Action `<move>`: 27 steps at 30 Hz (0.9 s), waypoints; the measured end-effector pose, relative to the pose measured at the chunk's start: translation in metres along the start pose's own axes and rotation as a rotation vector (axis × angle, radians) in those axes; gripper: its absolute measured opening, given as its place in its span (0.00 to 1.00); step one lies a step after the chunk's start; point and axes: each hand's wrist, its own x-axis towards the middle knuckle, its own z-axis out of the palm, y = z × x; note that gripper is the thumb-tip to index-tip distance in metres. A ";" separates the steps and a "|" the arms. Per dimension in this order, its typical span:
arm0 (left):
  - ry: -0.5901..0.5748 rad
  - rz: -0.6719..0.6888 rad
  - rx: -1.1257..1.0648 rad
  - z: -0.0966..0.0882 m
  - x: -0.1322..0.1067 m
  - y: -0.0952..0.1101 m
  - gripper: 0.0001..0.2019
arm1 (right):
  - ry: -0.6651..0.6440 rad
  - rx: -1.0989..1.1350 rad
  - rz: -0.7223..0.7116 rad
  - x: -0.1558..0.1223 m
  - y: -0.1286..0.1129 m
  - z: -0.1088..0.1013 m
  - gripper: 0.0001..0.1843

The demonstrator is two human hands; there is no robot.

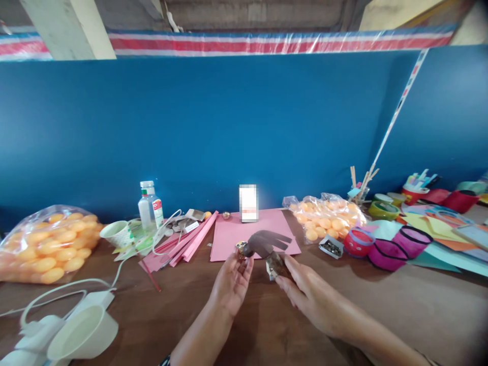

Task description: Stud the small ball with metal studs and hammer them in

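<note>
My right hand [305, 290] is wrapped round the brown handle of a claw hammer [263, 244]. The hammer's dark head points left and its claw points right, above the front of the pink sheets [229, 234]. Between its upturned fingertips, my left hand [234, 282] grips a small shiny gold round piece [241, 247], partly covered by the fingers. The hammer's striking face is right beside this piece; whether they touch I cannot tell. Behind, near the sheets' back left corner, lies a similar shiny round piece [226, 215]. A small pale item [271, 272] shows under the handle.
Bags of orange balls stand at left [49, 244] and right [324, 218]. A glass bottle [148, 206], paper cup [116, 233] and power strip with cables [84, 305] are on the left. A small box of metal bits [331, 247] and felt cups [389, 253] sit right. A blue panel [229, 117] stands behind.
</note>
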 end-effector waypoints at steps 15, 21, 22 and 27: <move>-0.069 0.071 -0.052 -0.005 0.018 -0.009 0.06 | 0.057 -0.045 -0.045 0.013 0.014 0.009 0.12; -0.119 0.053 -0.028 -0.008 0.015 -0.007 0.08 | 0.036 -0.045 -0.047 0.014 0.014 0.008 0.12; -0.126 0.070 -0.033 -0.008 0.015 -0.007 0.09 | 0.042 -0.042 -0.054 0.014 0.014 0.008 0.12; -0.121 0.077 -0.070 -0.009 0.015 -0.007 0.08 | 0.003 -0.022 -0.035 0.016 0.008 0.007 0.10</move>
